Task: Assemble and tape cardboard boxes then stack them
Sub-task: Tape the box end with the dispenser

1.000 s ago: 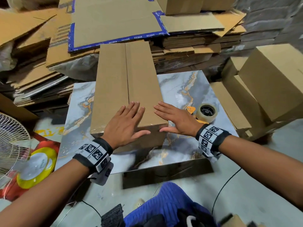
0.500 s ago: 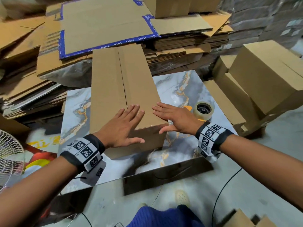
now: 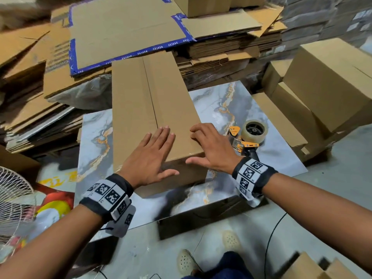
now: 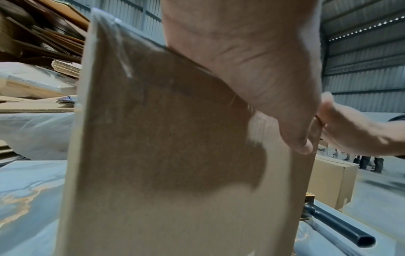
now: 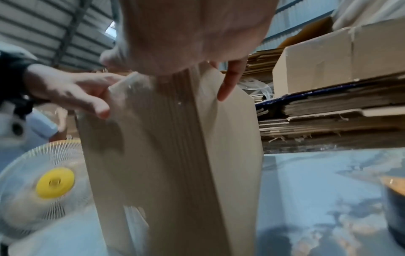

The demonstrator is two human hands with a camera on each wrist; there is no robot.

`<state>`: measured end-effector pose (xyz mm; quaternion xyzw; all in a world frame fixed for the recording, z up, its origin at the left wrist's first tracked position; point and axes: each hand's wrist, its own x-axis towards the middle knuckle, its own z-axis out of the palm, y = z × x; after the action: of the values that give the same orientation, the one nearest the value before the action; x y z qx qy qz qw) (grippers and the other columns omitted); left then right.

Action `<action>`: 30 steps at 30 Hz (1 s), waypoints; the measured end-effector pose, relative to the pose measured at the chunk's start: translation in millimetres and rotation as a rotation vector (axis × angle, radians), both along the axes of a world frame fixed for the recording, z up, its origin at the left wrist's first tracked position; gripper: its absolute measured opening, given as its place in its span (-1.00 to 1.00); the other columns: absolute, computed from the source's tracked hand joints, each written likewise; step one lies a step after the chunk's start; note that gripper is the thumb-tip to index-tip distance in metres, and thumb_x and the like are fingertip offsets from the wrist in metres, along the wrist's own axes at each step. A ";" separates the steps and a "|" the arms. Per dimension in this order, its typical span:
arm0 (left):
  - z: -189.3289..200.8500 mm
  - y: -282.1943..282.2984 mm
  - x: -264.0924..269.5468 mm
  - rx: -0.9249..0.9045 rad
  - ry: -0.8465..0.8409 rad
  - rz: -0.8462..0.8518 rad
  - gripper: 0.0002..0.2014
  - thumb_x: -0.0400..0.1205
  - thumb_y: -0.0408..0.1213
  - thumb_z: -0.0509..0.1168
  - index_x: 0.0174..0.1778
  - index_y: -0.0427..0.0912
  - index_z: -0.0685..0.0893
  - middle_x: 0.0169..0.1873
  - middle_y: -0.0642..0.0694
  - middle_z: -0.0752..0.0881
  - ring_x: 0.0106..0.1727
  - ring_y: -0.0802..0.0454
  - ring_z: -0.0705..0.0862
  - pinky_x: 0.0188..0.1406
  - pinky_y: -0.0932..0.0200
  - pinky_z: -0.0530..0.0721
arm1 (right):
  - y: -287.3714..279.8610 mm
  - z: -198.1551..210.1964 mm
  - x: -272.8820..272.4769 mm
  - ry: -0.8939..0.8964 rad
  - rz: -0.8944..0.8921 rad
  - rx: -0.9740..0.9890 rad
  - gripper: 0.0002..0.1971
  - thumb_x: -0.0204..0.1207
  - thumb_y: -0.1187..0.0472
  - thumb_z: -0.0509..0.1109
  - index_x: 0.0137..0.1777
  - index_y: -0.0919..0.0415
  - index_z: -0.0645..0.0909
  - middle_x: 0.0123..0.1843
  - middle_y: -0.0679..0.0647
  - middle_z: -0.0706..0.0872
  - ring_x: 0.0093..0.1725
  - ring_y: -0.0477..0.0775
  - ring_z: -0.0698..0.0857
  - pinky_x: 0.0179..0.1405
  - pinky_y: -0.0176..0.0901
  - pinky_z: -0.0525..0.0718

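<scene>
Your left hand [image 3: 150, 158] and right hand [image 3: 213, 150] press flat, fingers straight, on the long cardboard box [image 3: 153, 109] lying on the marble worktop [image 3: 267, 158] — likely light, stiff, crushable; grip it by the long edges.

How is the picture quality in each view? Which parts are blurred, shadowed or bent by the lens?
Head view: mostly sharp, the cardboard box well lit; edges bend outward, and the bottom right corner is smeared. Left wrist view: the left hand casts a dark shadow on the box end; grainy, soft. Right wrist view: blurred by motion throughout; the fan is smeared, the right hand washed out.
</scene>
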<state>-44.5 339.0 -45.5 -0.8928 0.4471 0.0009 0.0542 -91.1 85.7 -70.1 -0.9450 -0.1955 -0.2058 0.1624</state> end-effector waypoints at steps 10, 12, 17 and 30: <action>0.8 -0.4 0.2 0.001 0.009 0.008 0.13 0.57 0.62 -0.17 0.80 -0.27 -0.01 0.77 -0.29 -0.02 0.79 -0.21 -0.03 0.74 -0.26 0.08 | -9.2 -0.1 3.1 0.009 0.057 -0.089 -0.16 0.38 -0.55 0.26 0.27 0.23 0.61 0.38 0.16 0.60 0.38 0.17 0.48 -0.09 0.08 0.76; 1.9 -1.2 -0.3 0.009 0.009 0.012 0.13 0.56 0.62 -0.18 0.80 -0.28 -0.02 0.77 -0.28 -0.04 0.79 -0.21 -0.06 0.75 -0.25 0.07 | -0.5 -3.2 -0.8 0.010 0.007 0.031 -0.14 0.33 -0.57 0.30 0.23 0.23 0.63 0.37 0.13 0.61 0.40 0.17 0.51 -0.03 0.10 0.77; 2.5 -1.1 0.1 0.012 0.003 0.011 0.15 0.56 0.63 -0.17 0.79 -0.31 0.02 0.77 -0.30 0.00 0.79 -0.22 -0.04 0.73 -0.26 0.09 | 16.5 -13.9 -2.4 -0.041 -0.071 0.149 -0.23 0.35 -0.49 0.36 0.18 0.24 0.67 0.34 0.17 0.66 0.42 0.23 0.56 0.04 0.17 0.77; 3.4 -1.7 0.3 0.040 0.014 0.005 0.18 0.53 0.64 -0.16 0.79 -0.31 -0.01 0.78 -0.30 -0.03 0.79 -0.22 -0.08 0.74 -0.24 0.06 | 8.4 -1.8 -9.3 0.030 -0.032 0.046 -0.26 0.48 -0.48 0.24 0.26 0.20 0.62 0.43 0.15 0.59 0.49 0.21 0.48 0.07 0.12 0.66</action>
<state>-44.3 337.3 -42.1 -0.8928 0.4449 0.0161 0.0688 -100.4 94.1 -71.9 -0.9470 -0.1733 -0.1984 0.1835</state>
